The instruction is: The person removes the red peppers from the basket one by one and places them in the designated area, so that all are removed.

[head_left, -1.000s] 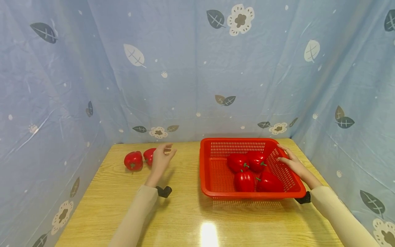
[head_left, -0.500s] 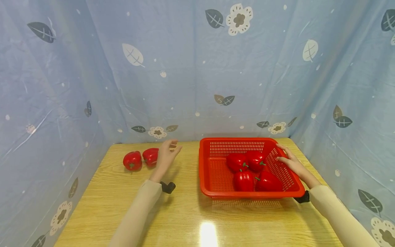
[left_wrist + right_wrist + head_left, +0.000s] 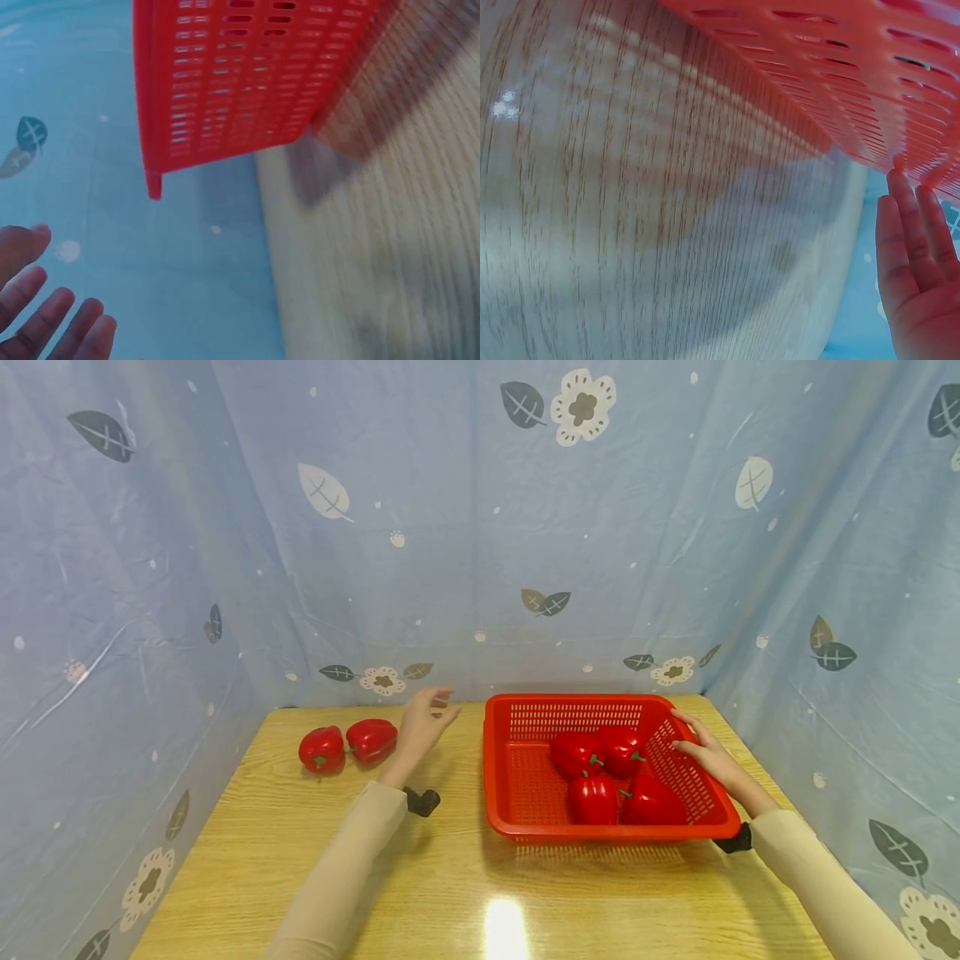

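Note:
My left hand (image 3: 426,727) hovers between two red bell peppers and a red plastic basket (image 3: 600,833), its fingers loosely bent around nothing. One bell pepper (image 3: 372,741) lies just left of that hand, and the other bell pepper (image 3: 322,750) sits beside it. At the basket's right side, my right hand (image 3: 712,758) holds the rim, thumb reaching over the inside. The right wrist view shows straight fingers (image 3: 915,240) against the outer slotted wall. Several red peppers (image 3: 592,799) with green stems lie inside, toward the basket's right half.
A light wooden table (image 3: 450,893) carries everything. Behind and on both sides hangs a blue curtain (image 3: 420,568) printed with leaves and flowers, meeting the table's back edge. Black straps (image 3: 422,802) sit at the wrists.
My left hand has moved right and slightly away from me, off the two loose peppers, uncovering the right one. The right hand and the basket stay where they were.

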The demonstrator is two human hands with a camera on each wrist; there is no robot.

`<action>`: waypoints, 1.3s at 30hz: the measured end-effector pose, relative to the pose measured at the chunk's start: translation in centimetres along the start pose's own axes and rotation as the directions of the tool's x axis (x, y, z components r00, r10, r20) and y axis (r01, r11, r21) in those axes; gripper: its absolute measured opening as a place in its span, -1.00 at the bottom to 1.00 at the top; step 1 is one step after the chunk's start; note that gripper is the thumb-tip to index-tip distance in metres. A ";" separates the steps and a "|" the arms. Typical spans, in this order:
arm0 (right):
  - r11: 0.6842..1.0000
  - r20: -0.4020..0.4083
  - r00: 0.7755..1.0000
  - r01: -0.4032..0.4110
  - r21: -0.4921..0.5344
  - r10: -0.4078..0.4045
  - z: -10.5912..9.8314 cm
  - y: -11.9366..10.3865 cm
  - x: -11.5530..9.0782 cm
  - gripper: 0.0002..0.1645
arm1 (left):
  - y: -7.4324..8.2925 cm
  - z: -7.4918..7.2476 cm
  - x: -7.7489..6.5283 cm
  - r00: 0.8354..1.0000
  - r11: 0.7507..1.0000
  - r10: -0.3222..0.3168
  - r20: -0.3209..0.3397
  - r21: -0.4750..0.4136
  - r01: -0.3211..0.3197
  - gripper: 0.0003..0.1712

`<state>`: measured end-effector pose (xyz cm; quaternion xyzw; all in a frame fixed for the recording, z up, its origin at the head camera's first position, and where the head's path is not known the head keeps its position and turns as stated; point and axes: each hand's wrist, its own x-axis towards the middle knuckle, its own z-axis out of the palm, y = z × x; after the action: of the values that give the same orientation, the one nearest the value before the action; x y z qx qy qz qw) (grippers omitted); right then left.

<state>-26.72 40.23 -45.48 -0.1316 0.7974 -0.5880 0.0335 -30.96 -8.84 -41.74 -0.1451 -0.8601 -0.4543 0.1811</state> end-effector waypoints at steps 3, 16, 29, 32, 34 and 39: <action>1.000 0.000 1.000 0.009 0.010 -0.009 0.0 0.2 0.0 -0.31 | 0.5 0.2 0.4 1.000 1.000 0.001 0.030 -0.013 -0.001 -0.61; 1.000 -0.014 1.000 -0.005 -0.025 0.005 0.0 -0.1 0.0 -0.30 | 2.5 1.3 1.8 0.989 0.996 0.057 0.139 -0.074 -0.047 -0.53; 0.999 -0.026 0.999 -0.042 -0.029 0.041 0.0 0.0 0.0 -0.30 | 3.7 2.9 2.6 0.968 0.996 0.078 0.239 -0.067 -0.064 -0.49; 0.998 -0.026 0.999 -0.046 -0.037 0.045 -0.1 0.1 0.0 -0.29 | 4.1 3.3 2.8 0.962 0.995 0.091 0.257 -0.071 -0.075 -0.48; 0.998 -0.027 0.998 -0.053 -0.042 0.052 -0.1 0.1 0.0 -0.29 | 4.3 3.6 2.9 0.959 0.994 0.099 0.267 -0.068 -0.084 -0.48; 0.998 -0.030 0.998 -0.056 -0.041 0.054 0.1 -0.1 0.0 -0.29 | 4.8 4.4 3.1 0.949 0.993 0.118 0.291 -0.043 -0.110 -0.47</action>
<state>-26.64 40.16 -45.38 -0.1019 0.8131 -0.5720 0.0355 -32.53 -2.30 -39.10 -0.2627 -0.8617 -0.4276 0.0755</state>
